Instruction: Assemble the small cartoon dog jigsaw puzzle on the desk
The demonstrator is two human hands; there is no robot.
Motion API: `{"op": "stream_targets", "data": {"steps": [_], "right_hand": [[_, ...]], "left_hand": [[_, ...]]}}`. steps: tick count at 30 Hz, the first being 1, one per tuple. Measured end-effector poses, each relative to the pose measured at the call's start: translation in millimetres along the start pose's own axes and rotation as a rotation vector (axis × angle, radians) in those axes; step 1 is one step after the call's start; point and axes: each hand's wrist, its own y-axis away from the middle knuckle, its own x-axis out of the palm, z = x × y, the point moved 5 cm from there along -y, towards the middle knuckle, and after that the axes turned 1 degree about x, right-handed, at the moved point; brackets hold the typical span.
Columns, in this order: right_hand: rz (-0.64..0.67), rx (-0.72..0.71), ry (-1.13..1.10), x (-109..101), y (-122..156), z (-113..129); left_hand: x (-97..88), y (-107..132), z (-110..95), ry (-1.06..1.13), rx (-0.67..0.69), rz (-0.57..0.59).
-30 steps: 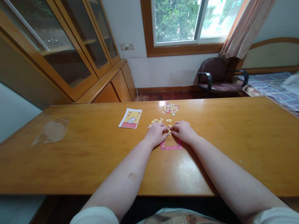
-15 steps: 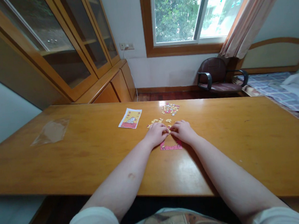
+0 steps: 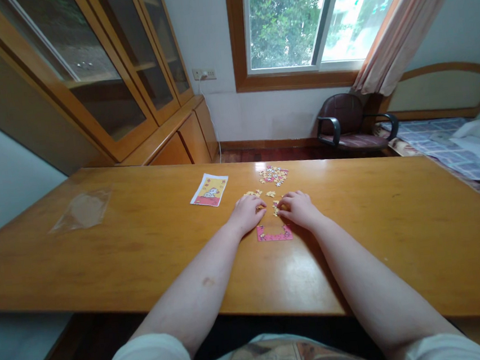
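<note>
My left hand (image 3: 248, 213) is curled low over the table, with a small yellowish bit of jigsaw puzzle (image 3: 259, 207) showing between thumb and fingers. Opposite it, my right hand (image 3: 299, 209) has its fingertips closed at the edge of a short strip of puzzle pieces (image 3: 275, 209). Below both hands lies a joined pink puzzle border (image 3: 275, 236), shaped like a shallow U. Just beyond the fingers are a single yellow piece (image 3: 271, 194) and a few yellow pieces (image 3: 253, 193), partly hidden by my left hand.
Farther back is a heap of loose pieces (image 3: 274, 175). A picture card (image 3: 209, 190) with a white animal on yellow and pink lies left of it. A clear plastic bag (image 3: 82, 211) rests at the table's left. An armchair (image 3: 347, 121) stands beyond the far edge.
My hands have moved apart, the left one shifting left. The strip of pieces now shows beside my right fingers, and the gap above the pink border is uncovered.
</note>
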Motion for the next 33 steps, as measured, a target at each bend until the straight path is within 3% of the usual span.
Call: {"op": "stream_targets", "data": {"steps": [6, 15, 18, 24, 28, 33], "right_hand": [[-0.005, 0.046, -0.012, -3.7, -1.5, -13.3], [-0.027, 0.035, -0.038, -1.4, -1.9, -13.9], [-0.120, 0.066, -0.069, -6.6, -3.1, -23.4], [-0.285, 0.264, -0.103, -10.3, -6.1, -54.2], [-0.328, 0.299, -0.139, -3.0, -9.1, -54.2], [-0.371, 0.232, -0.180, 0.8, -12.0, -46.0]], "left_hand": [[-1.5, -0.3, 2.4, -0.023, -0.042, -0.005], [0.8, -1.7, 11.3, -0.042, -0.100, -0.015], [2.0, -1.9, 11.1, -0.055, -0.101, -0.003], [6.7, -3.8, 5.6, -0.116, -0.086, 0.037], [17.6, -8.8, -1.7, -0.188, -0.066, 0.093], [29.3, -12.8, -4.4, -0.188, -0.069, 0.171]]}}
